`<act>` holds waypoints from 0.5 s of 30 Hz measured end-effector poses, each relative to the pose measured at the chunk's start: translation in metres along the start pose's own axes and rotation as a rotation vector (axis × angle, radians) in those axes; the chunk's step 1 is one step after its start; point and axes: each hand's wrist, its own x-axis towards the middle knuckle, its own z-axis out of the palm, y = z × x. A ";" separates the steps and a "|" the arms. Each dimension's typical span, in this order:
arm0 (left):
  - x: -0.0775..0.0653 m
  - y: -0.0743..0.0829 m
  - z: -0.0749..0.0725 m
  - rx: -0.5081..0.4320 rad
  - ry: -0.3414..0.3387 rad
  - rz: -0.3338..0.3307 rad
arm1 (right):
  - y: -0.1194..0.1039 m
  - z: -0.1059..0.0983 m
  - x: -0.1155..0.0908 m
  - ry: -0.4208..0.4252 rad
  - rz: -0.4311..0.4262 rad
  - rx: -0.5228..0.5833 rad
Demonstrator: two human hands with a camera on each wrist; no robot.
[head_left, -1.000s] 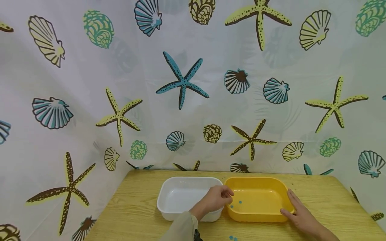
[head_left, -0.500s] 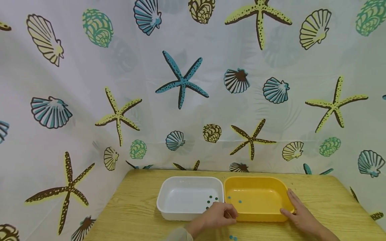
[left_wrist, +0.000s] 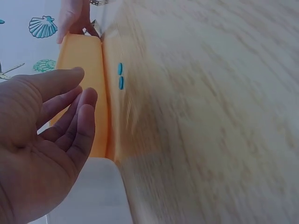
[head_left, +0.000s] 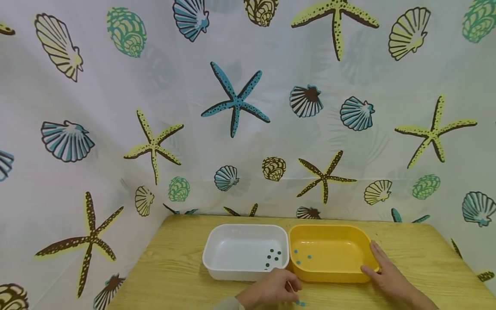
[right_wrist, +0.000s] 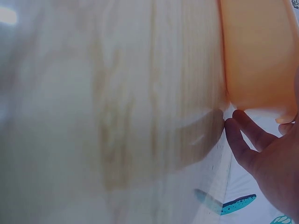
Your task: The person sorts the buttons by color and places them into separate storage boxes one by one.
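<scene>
In the head view my left hand (head_left: pixel 271 287) is low over the table in front of the trays, its fingers loosely bent. Just beyond its fingertips lie two small blue discs (head_left: pixel 302 304); the left wrist view shows them apart from the hand, which holds nothing there. At the yellow tray's (head_left: pixel 333 277) right end, my right hand (head_left: pixel 391 277) holds the front corner, thumb at the rim and fingers along the outer side. Three blue discs (head_left: pixel 309 257) are inside that tray, towards its left end. Several dark green discs (head_left: pixel 276 258) lie in the white tray (head_left: pixel 228 274).
The two trays stand side by side on a wood-grain table (head_left: pixel 170 258). Behind and at both sides hangs a white sheet (head_left: pixel 267 142) printed with shells and starfish.
My left hand has come back from over the yellow tray's left end towards the table's front, uncovering green discs and a third blue disc. My right hand stays at the tray's corner.
</scene>
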 end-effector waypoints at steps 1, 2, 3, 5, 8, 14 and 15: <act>0.000 -0.001 0.000 0.004 -0.003 0.003 | 0.000 0.000 0.000 -0.001 0.003 0.000; 0.001 -0.002 0.001 0.008 -0.009 0.002 | 0.000 0.000 0.000 -0.003 0.006 -0.001; 0.001 -0.003 0.001 0.010 -0.018 0.002 | 0.000 0.000 0.000 -0.004 0.006 0.000; 0.003 -0.007 0.003 0.022 -0.046 0.021 | 0.000 0.000 0.000 -0.005 0.005 0.000; 0.006 -0.013 0.006 0.050 -0.076 0.056 | 0.000 -0.001 0.000 -0.006 0.005 0.002; 0.010 -0.018 0.009 0.119 -0.075 0.092 | -0.002 -0.001 0.000 -0.003 0.003 0.006; 0.011 -0.018 0.009 0.119 -0.075 0.085 | -0.003 -0.001 0.000 -0.003 0.003 0.007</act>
